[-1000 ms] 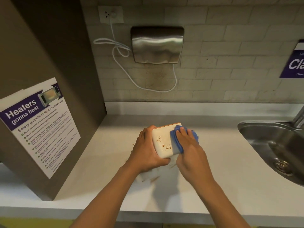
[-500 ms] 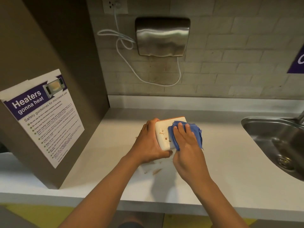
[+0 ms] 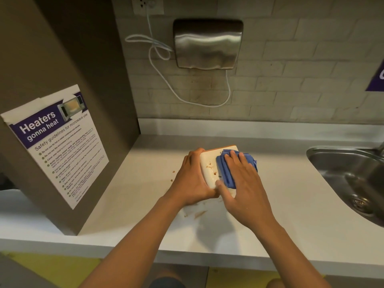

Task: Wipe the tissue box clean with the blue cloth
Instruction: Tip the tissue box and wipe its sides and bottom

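Box (image 3: 208, 169) sat on the tabletop (image 3: 291, 204), mid-frame, tilted so its broad cream face looked up toward the camera; long axis ran near-to-far, far end carrying an orange edge. Brown smears showed on the face left of the cloth (image 3: 225, 173). Left grip (image 3: 193, 179) was curled round the box's left side, holding it. Right grip (image 3: 243, 183) lay flat, fingers straight, pressing the folded cloth onto the box's right half; thumb touched the near corner. Brown crumbs lay on the tabletop just left of and below the left grip. Poster (image 3: 56, 142) far left read "Heaters gonna heat", "Safety guidelines for microwave use". Sink (image 3: 353, 173) was well right of the right grip.
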Demonstrator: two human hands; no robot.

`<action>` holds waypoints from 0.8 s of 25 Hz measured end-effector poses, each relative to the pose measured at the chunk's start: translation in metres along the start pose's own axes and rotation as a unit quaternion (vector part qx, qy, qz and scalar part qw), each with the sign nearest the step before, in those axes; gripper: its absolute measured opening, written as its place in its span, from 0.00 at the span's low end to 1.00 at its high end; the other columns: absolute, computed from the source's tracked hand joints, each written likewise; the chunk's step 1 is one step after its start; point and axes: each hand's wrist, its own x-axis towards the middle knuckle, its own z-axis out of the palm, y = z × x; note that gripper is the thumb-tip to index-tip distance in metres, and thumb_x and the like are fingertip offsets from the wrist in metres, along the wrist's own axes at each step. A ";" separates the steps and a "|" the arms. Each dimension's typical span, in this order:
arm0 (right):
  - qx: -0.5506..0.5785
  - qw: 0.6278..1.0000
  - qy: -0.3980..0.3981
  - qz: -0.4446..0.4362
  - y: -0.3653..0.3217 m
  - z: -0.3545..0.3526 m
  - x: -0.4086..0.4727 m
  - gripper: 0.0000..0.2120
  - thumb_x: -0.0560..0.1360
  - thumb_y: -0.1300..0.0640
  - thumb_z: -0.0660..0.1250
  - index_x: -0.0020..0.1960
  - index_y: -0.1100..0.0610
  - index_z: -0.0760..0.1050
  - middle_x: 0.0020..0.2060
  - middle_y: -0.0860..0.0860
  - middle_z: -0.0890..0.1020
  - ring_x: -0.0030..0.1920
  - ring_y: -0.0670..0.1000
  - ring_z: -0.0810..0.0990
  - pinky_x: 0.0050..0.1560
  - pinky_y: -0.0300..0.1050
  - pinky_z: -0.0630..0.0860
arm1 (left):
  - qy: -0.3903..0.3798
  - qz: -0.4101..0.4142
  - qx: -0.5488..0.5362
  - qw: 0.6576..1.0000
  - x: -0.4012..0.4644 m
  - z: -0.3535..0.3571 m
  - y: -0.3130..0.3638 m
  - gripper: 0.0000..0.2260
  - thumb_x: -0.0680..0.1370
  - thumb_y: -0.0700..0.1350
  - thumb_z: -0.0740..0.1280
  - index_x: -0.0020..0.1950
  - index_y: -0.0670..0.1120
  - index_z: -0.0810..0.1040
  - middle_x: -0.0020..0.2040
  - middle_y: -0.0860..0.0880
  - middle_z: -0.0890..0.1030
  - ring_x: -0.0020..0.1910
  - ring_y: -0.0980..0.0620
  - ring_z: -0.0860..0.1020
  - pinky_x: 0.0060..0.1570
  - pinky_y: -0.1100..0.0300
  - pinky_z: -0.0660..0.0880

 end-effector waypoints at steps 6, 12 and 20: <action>0.045 0.997 0.035 0.042 0.016 0.003 0.018 0.23 0.82 0.49 0.53 0.76 0.45 0.58 0.75 0.40 0.57 0.76 0.44 0.51 0.72 0.47 0.62 | 0.004 -0.012 0.003 1.000 0.002 0.002 0.000 0.48 0.59 0.58 0.83 0.70 0.59 0.56 0.63 0.58 0.65 0.61 0.57 0.69 0.58 0.56 0.79; -0.015 0.997 0.054 -0.049 0.001 0.023 0.008 0.27 0.75 0.67 0.62 0.73 0.57 0.65 0.73 0.53 0.66 0.75 0.51 0.57 0.74 0.46 0.54 | -0.005 -0.016 0.008 1.000 0.007 -0.007 -0.003 0.47 0.59 0.59 0.81 0.69 0.59 0.57 0.64 0.56 0.67 0.62 0.54 0.70 0.59 0.52 0.78; -0.035 0.997 0.052 0.050 -0.008 0.004 0.048 0.24 0.77 0.65 0.61 0.73 0.57 0.66 0.73 0.53 0.66 0.74 0.54 0.62 0.70 0.52 0.65 | 0.016 -0.029 -0.004 0.999 0.005 -0.002 0.001 0.49 0.58 0.57 0.82 0.71 0.54 0.59 0.65 0.54 0.67 0.62 0.54 0.70 0.59 0.55 0.76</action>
